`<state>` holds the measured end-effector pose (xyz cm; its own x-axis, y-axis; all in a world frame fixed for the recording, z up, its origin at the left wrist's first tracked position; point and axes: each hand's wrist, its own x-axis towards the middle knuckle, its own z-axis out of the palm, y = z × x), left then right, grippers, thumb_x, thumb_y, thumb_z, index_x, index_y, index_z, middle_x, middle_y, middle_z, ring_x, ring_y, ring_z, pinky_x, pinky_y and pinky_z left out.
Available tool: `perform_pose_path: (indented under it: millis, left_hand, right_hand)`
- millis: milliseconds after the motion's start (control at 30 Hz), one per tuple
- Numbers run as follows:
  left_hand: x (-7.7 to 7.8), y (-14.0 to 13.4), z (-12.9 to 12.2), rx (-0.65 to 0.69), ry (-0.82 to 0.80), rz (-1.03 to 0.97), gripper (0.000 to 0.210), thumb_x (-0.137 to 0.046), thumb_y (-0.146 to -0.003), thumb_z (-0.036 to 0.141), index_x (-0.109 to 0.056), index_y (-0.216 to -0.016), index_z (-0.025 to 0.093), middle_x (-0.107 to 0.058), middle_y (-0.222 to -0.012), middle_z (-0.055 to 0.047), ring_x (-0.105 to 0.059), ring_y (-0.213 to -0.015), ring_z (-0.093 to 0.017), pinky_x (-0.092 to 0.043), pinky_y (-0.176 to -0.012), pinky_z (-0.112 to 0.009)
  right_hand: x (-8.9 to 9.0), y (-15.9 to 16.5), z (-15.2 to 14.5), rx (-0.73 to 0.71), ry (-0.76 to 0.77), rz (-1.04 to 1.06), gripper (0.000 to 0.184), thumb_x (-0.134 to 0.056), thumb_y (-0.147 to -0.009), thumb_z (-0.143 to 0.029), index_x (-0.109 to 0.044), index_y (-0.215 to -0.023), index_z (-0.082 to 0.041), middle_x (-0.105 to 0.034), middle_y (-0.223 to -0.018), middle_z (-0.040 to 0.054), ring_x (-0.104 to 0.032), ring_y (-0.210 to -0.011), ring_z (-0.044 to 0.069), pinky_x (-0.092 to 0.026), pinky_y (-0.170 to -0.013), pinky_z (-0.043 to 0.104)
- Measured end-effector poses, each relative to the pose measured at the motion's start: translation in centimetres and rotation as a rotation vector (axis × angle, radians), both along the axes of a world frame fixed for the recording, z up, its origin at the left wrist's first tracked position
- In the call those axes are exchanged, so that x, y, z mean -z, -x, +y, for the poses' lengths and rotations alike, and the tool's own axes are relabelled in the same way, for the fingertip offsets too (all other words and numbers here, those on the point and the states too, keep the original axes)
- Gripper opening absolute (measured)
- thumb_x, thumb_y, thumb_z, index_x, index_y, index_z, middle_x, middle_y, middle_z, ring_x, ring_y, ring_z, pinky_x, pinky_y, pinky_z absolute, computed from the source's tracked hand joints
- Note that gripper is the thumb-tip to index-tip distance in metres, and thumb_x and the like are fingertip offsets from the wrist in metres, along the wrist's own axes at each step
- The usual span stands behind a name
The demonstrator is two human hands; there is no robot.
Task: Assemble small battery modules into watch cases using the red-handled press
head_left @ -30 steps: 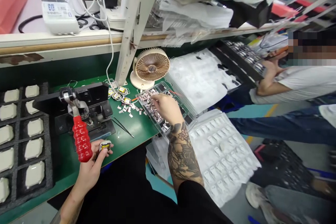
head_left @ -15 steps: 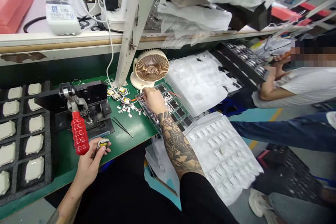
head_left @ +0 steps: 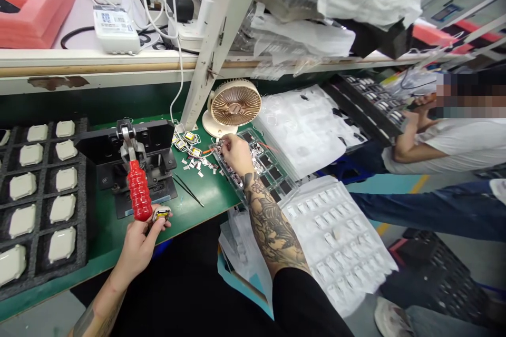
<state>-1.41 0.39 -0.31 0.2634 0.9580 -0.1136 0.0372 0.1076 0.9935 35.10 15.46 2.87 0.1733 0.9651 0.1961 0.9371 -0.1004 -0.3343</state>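
Note:
My left hand is closed on a small white device housing, its inside with a yellow-marked part facing up. It is just below the red handle of a black toggle-clamp fixture. My right hand reaches over a clear plastic tray holding small dark and metallic parts. Its fingers are pinched at the tray's left end; whatever is between them is hidden. Black tweezers lie on the green bench between my hands, beside scattered small white pieces and several yellow-marked parts with wires.
A black foam tray of white housings stands at the left. Behind my right hand is a beige fan. White sheets of small parts lie to the right, where another person sits. A shelf runs above the bench.
The whole view has shifted, so the bench things appear farther right. My left hand still holds the housing, and my right hand stays at the tray's left end.

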Motion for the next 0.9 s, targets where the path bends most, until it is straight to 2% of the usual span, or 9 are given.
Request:
perform_pose_path:
  millis: [133,233,400,533,600,700,767,900]
  left_hand:
    - [-0.1,-0.1,0.0,-0.033,0.01,-0.034,0.034,-0.065,-0.111,0.043,-0.065,-0.137,0.021,-0.082,-0.123,-0.013,-0.08,-0.093,-0.023,-0.065,-0.086,-0.038]
    - [-0.2,0.0,0.1,-0.03,-0.001,-0.028,0.03,-0.065,-0.111,0.042,-0.067,-0.132,0.021,-0.082,-0.123,-0.013,-0.08,-0.092,-0.022,-0.065,-0.085,-0.036]
    - [-0.3,0.1,0.0,0.016,0.007,0.036,0.029,-0.065,-0.111,0.042,-0.069,-0.13,0.02,-0.081,-0.124,-0.012,-0.08,-0.097,-0.022,-0.064,-0.087,-0.036]
    - [-0.2,0.2,0.0,0.022,-0.006,0.044,0.028,-0.065,-0.112,0.039,-0.068,-0.132,0.021,-0.08,-0.123,-0.011,-0.08,-0.098,-0.021,-0.064,-0.088,-0.035]
    - [-0.2,0.3,0.0,0.019,-0.036,0.044,0.027,-0.066,-0.111,0.038,-0.069,-0.132,0.02,-0.081,-0.116,-0.009,-0.079,-0.094,-0.02,-0.063,-0.086,-0.033]
    - [-0.5,0.4,0.2,0.018,-0.075,0.074,0.025,-0.068,-0.109,0.038,-0.073,-0.124,0.019,-0.079,-0.098,-0.006,-0.075,-0.083,-0.018,-0.06,-0.08,-0.031]
    - [-0.8,0.4,0.3,0.022,-0.101,0.123,0.024,-0.071,-0.107,0.039,-0.077,-0.116,0.018,-0.078,-0.092,-0.006,-0.073,-0.078,-0.018,-0.058,-0.077,-0.03]
    - [-1.3,0.2,0.5,0.042,-0.188,0.202,0.023,-0.073,-0.106,0.038,-0.082,-0.113,0.017,-0.081,-0.098,-0.008,-0.073,-0.085,-0.02,-0.057,-0.078,-0.03]
  right_hand:
    - [0.0,-0.6,-1.4,0.072,-0.121,0.095,0.041,-0.045,-0.103,-0.017,-0.074,-0.131,-0.011,-0.072,-0.113,0.0149,-0.07,-0.091,0.023,-0.057,-0.09,0.035]
    - [0.6,-1.1,-2.6,0.1,-0.21,0.207,0.038,-0.049,-0.101,-0.02,-0.081,-0.12,-0.014,-0.071,-0.11,0.0139,-0.07,-0.088,0.023,-0.059,-0.089,0.039]
    - [1.7,-2.0,-3.3,0.064,-0.205,0.209,0.033,-0.056,-0.098,-0.019,-0.087,-0.11,-0.018,-0.076,-0.109,0.0125,-0.073,-0.099,0.025,-0.06,-0.097,0.042]
    - [1.4,-2.5,-3.5,0.087,-0.254,0.274,0.028,-0.06,-0.096,-0.018,-0.087,-0.101,-0.02,-0.083,-0.112,0.0107,-0.076,-0.104,0.025,-0.061,-0.103,0.044]
    - [0.9,-2.2,-4.2,0.106,-0.295,0.354,0.026,-0.062,-0.095,-0.019,-0.087,-0.101,-0.02,-0.085,-0.113,0.0101,-0.078,-0.101,0.025,-0.062,-0.103,0.045]
    - [0.0,-0.4,-5.9,0.093,-0.298,0.555,0.022,-0.068,-0.097,-0.027,-0.086,-0.108,-0.021,-0.086,-0.106,0.0079,-0.078,-0.082,0.021,-0.065,-0.089,0.042]
    - [-0.4,1.9,-7.2,0.033,-0.253,0.742,0.019,-0.075,-0.097,-0.032,-0.086,-0.109,-0.022,-0.086,-0.104,0.0068,-0.075,-0.074,0.018,-0.066,-0.079,0.038]
    - [-0.1,8.0,-9.9,-0.168,-0.09,1.126,0.009,-0.086,-0.094,-0.03,-0.086,-0.101,-0.025,-0.085,-0.109,0.0054,-0.074,-0.072,0.014,-0.065,-0.072,0.032]
